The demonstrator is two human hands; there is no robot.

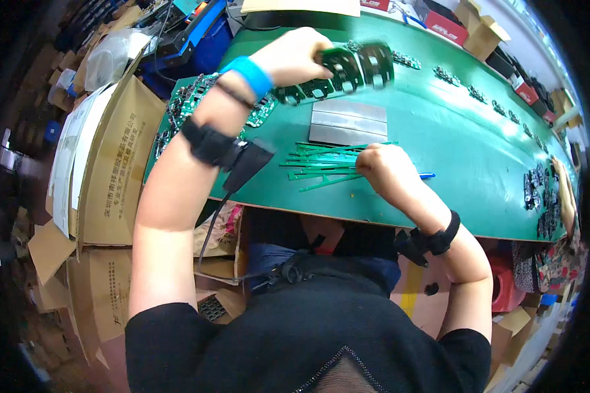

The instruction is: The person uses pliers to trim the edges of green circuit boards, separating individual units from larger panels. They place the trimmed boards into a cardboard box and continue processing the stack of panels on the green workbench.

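My left hand, raised over the far part of the bench, is closed on a circuit board panel. The panel is a green strip of joined boards, tilted and smeared by motion. My right hand is curled into a fist at the right end of a loose pile of thin green strips. Its fingertips are hidden, so what it grips cannot be made out. Beyond the pile lies a grey grooved metal block, below the raised panel. A blue pen-like stick pokes out beside my right wrist.
Green circuit boards are heaped at the bench's left end. A row of small boards runs along the far right side. Another person's arm is by dark parts at the right. A large cardboard box stands left.
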